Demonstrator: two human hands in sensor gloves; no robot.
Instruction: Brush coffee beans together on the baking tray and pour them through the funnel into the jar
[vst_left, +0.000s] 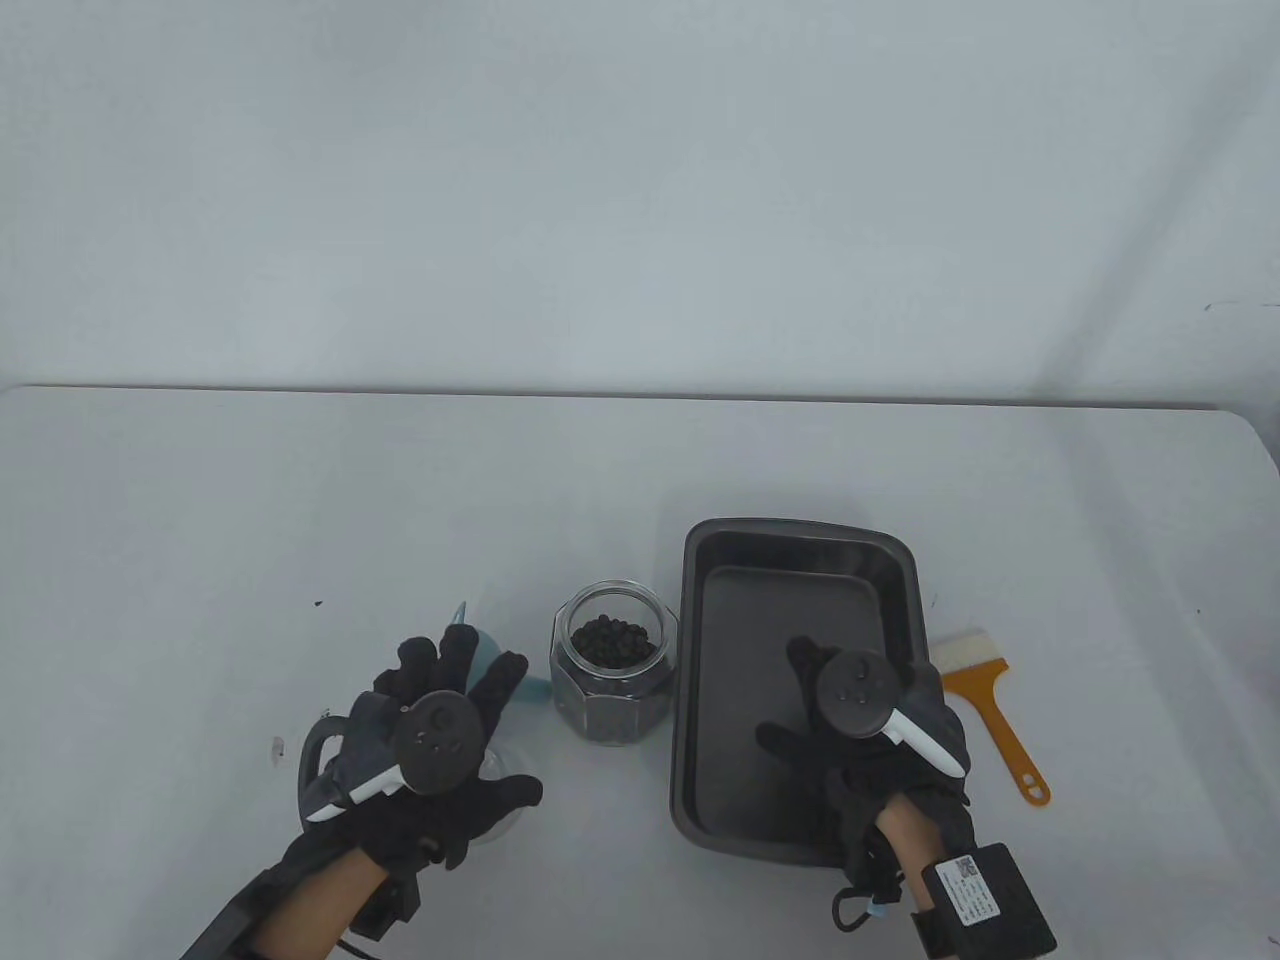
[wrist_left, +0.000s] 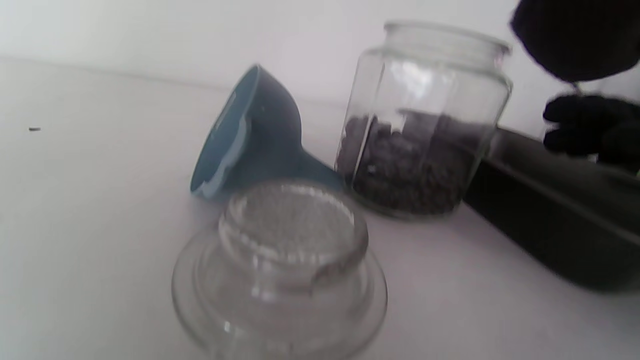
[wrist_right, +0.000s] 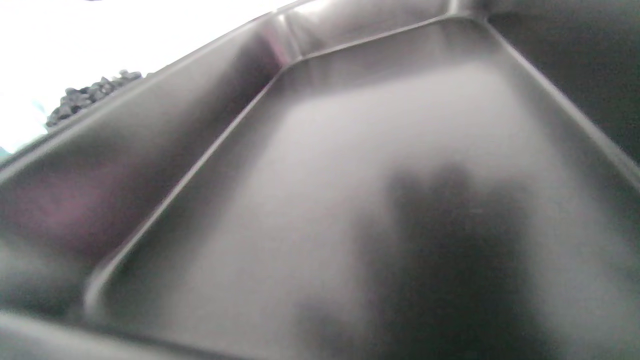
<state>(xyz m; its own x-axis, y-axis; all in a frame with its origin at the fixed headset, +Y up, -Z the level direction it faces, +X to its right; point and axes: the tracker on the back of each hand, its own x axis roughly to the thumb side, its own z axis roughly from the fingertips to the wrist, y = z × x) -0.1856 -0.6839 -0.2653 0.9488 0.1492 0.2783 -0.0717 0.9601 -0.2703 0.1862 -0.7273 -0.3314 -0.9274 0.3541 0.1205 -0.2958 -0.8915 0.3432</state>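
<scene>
The dark baking tray lies right of centre, and its floor shows no beans. The glass jar stands open just left of it, about half full of coffee beans. A blue funnel lies on its side left of the jar. My left hand hovers with spread fingers over the funnel and holds nothing. My right hand hangs over the near half of the tray, fingers relaxed and empty.
The jar's glass lid lies upside down on the table under my left hand, in front of the funnel. A brush with an orange handle lies on the table just right of the tray. The table's far edge runs behind.
</scene>
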